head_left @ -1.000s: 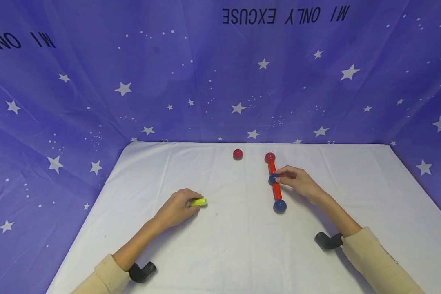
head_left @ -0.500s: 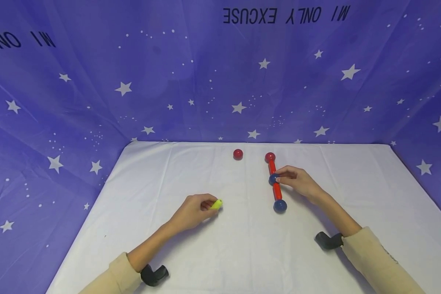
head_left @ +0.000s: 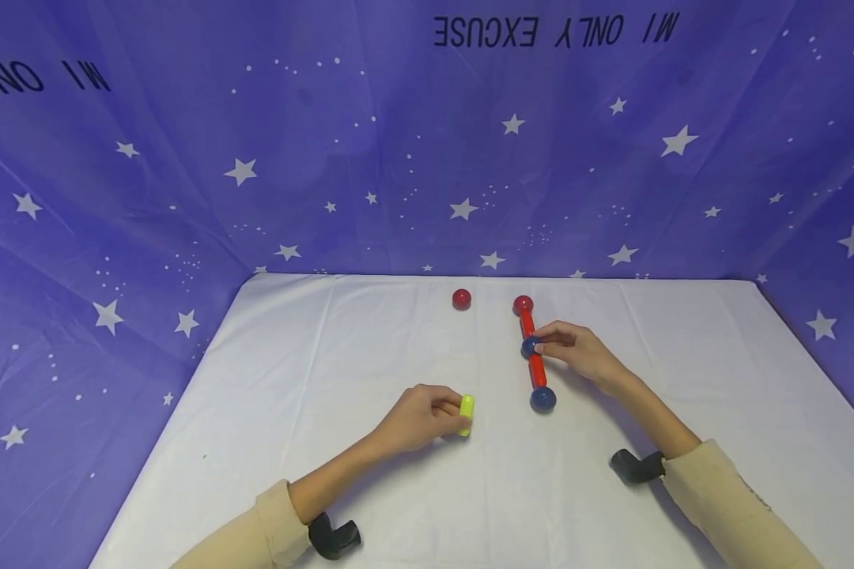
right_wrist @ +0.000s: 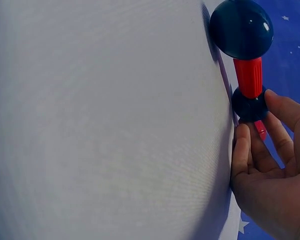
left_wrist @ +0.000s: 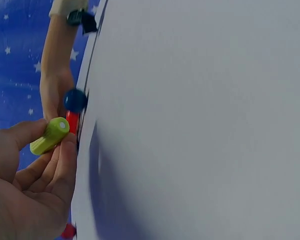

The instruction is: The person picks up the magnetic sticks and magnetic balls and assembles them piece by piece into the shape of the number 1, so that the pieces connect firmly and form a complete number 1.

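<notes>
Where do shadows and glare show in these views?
Head: faint arm shadows on the white cloth; left wrist: dimmer, broad soft-edged shadow beside the left hand; right wrist: shadow beside the right hand, small glints on the upper blue ball.

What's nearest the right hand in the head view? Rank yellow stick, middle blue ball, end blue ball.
1. Middle blue ball: pinched by the right hand.
2. End blue ball: below it in the picture.
3. Yellow stick: off left, in the left hand.
</notes>
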Demonstrator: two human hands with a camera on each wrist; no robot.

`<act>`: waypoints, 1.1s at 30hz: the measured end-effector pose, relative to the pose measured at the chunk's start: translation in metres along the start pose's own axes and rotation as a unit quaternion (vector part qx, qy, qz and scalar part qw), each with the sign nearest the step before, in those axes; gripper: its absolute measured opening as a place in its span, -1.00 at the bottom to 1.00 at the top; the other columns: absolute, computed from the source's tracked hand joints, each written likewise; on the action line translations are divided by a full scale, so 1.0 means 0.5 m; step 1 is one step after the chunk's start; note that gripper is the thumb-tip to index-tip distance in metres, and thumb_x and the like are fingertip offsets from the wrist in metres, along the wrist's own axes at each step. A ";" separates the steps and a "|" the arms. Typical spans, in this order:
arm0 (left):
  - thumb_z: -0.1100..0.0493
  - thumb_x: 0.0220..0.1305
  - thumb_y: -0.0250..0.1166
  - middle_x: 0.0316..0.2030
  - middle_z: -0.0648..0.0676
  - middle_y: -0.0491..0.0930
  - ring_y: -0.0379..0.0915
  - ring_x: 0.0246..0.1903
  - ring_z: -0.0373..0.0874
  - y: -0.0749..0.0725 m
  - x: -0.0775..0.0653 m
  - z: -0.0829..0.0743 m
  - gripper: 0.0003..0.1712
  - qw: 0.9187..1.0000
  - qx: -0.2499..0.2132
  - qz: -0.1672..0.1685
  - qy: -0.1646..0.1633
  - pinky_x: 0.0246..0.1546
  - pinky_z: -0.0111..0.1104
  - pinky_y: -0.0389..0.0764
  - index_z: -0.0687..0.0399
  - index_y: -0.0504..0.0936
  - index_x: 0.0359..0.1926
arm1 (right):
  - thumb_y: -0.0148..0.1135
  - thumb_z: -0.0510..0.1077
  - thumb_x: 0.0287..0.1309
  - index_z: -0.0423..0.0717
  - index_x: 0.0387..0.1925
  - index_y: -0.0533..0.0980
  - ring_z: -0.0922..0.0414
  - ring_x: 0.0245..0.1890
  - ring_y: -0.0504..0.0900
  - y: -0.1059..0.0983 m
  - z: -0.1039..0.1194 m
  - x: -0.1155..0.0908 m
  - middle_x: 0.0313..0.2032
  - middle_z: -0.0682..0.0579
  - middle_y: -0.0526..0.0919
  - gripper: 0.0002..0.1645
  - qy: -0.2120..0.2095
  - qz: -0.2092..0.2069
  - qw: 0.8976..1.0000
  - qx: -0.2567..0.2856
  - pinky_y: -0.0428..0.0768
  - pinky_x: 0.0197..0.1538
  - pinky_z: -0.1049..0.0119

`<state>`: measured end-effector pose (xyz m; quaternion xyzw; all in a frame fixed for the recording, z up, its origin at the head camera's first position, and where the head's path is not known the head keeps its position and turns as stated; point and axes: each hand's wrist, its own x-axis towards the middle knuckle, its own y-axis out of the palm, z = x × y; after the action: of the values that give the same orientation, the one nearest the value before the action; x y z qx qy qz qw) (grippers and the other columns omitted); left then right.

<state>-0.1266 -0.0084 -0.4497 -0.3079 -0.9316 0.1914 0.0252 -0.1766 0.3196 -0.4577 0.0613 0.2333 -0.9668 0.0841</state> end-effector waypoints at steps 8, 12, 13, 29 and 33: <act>0.19 0.14 0.46 -0.47 -0.08 0.69 0.57 -0.48 -0.27 0.059 0.021 -0.030 -0.77 0.996 -0.068 0.031 -0.038 -0.47 -0.50 0.49 0.18 0.73 -0.17 | 0.35 -0.04 0.28 -0.14 0.13 0.57 -0.09 0.11 0.50 0.000 0.003 -0.003 0.00 -0.12 0.67 -0.55 0.003 0.002 1.000 -0.003 0.41 0.04 0.08; 0.19 0.15 0.46 -0.46 -0.07 0.72 0.64 -0.44 -0.22 0.084 0.030 -0.043 -0.73 0.994 -0.090 0.041 -0.039 -0.40 -0.49 0.57 0.22 0.73 -0.14 | 0.34 -0.05 0.28 -0.14 0.13 0.57 -0.09 0.11 0.50 -0.001 0.004 -0.003 0.01 -0.13 0.66 -0.56 -0.001 0.004 1.000 0.001 0.40 0.03 0.08; 0.20 0.15 0.46 -0.44 -0.06 0.73 0.66 -0.42 -0.21 0.091 0.032 -0.046 -0.73 0.994 -0.098 0.042 -0.039 -0.38 -0.48 0.59 0.23 0.73 -0.14 | 0.34 -0.05 0.28 -0.14 0.13 0.57 -0.09 0.11 0.50 -0.001 0.004 -0.003 0.02 -0.13 0.66 -0.56 -0.002 0.004 1.000 0.001 0.40 0.03 0.08; 0.22 0.09 0.51 -0.57 -0.06 0.69 0.63 -0.51 -0.25 0.171 0.056 -0.072 -0.86 0.988 -0.136 0.029 -0.075 -0.44 -0.46 0.61 0.17 0.74 -0.34 | 0.33 -0.05 0.30 -0.15 0.13 0.56 -0.12 0.14 0.48 -0.001 -0.001 0.000 0.04 -0.15 0.65 -0.56 0.000 0.005 1.000 0.000 0.38 0.06 0.02; 0.22 0.06 0.52 -0.61 -0.08 0.67 0.62 -0.55 -0.27 0.184 0.059 -0.078 -0.88 0.988 -0.128 0.018 -0.085 -0.50 -0.50 0.57 0.14 0.74 -0.39 | 0.32 -0.05 0.30 -0.14 0.13 0.56 -0.13 0.16 0.48 0.000 -0.001 0.000 0.04 -0.15 0.65 -0.57 0.001 0.004 1.000 -0.002 0.37 0.12 -0.04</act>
<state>-0.0920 0.0901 -0.4501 -0.3078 -0.9416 0.0961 -0.0972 -0.1765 0.3200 -0.4578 0.0631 0.2352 -0.9659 0.0876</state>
